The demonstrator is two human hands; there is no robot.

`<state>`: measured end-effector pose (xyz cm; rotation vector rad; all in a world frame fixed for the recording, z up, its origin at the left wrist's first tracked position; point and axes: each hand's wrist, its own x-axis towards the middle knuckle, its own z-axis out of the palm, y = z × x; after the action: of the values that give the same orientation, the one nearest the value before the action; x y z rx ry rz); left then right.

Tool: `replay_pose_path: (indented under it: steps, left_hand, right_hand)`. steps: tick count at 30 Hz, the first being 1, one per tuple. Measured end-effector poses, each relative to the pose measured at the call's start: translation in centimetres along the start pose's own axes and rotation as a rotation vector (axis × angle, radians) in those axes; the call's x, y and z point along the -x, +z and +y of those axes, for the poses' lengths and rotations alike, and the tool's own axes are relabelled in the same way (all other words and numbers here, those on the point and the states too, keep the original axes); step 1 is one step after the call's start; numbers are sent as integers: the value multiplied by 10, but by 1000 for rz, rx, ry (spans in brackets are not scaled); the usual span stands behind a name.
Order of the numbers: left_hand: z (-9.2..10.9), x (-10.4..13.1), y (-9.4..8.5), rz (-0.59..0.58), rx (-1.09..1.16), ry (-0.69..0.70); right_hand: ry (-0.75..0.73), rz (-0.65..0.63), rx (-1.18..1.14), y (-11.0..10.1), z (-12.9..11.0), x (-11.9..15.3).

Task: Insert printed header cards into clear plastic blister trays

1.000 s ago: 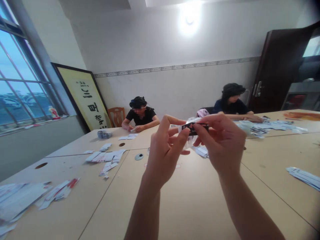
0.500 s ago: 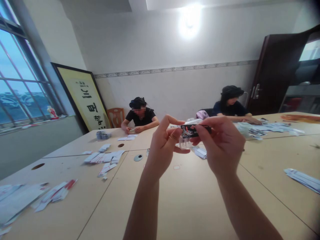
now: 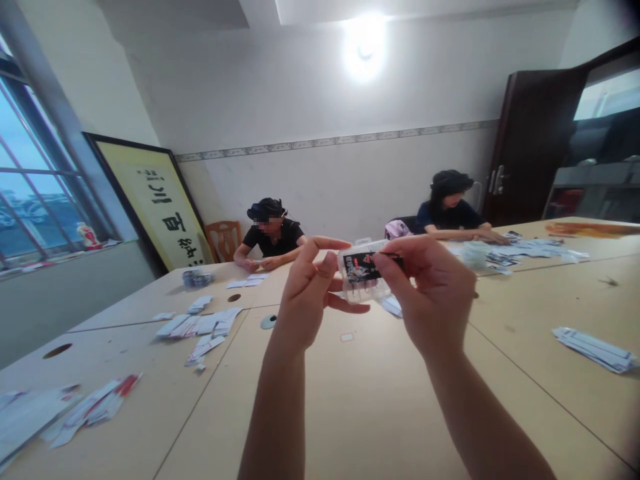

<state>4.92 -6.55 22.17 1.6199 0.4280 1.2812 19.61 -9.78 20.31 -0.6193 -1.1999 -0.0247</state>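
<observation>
Held up over the table is a small clear plastic box (image 3: 380,291), with several small dark items dimly visible inside it. My left hand (image 3: 309,293) grips the box by its left side, thumb in front and fingers behind and below. A black printed card (image 3: 361,267) with white and red marks lies against the front of the box. My right hand (image 3: 434,287) pinches the card's right end between thumb and fingers. Whether the card is inside the box or only against it, I cannot tell.
White paper packets (image 3: 200,325) lie in piles on the light wooden table (image 3: 360,413). A stack of small packs (image 3: 197,277) stands at the far left. Two people sit across the table, the right one beside scattered packets (image 3: 530,251). More packets (image 3: 595,349) lie at right.
The box has turned to face me more, with more of its clear body showing around the card. My right thumb has shifted left along the card. The camera view has swung slightly right.
</observation>
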Motion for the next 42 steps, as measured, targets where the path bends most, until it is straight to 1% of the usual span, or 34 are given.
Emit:
replay_pose_path:
  steps: [5,18,25,31,36,42]
  left_hand:
    - [1,3,6,-33,19,-4]
    - [4,10,5,-86,48,32]
    - [7,10,7,-58,24,4]
    - [11,10,9,-65,34,4]
    - [9,10,8,-62,48,17]
    - [8,8,6,-75,10,10]
  right_hand:
    - [13,15,11,0,-1,0]
    - [-24,62,24,0,-6,2]
    - [-28,71,28,0,-5,2]
    - [-16,79,16,-1,-8,2]
    - [-9,65,28,-2,-8,2]
    - [-6,49,9,-2,-7,2]
